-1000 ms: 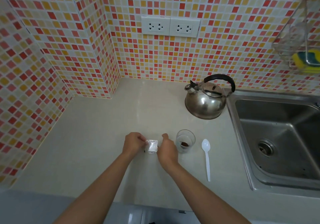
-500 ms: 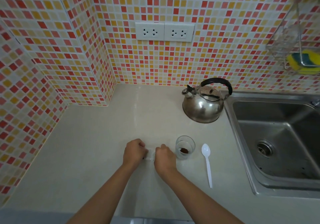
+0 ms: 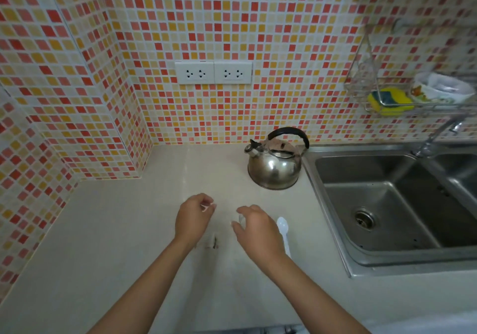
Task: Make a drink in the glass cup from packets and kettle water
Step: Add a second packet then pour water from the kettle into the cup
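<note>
Two pieces seem to have come of the packet. The left hand pinches a small white torn strip between thumb and fingertip. The right hand curls its fingers down over something pale, likely the packet body. Motion blur leaves it unclear whether that hand truly grips it. The glass cup cannot be seen; judging by the spoon just at the hand's 3 o'clock, it sits under the right hand.

To pour well, hold the torn mouth low and centred over the cup, tip slowly, and tap so no powder hits the counter. Drop the strip beside the older scrap, which lies at the left hand's 5 o'clock.

The kettle stands well apart at 12 o'clock, and the sink lies at 3 o'clock.

One second ago both hands met on a white packet between them, and the cup showed brown powder. Now the hands are parted and the cup is covered.
</note>
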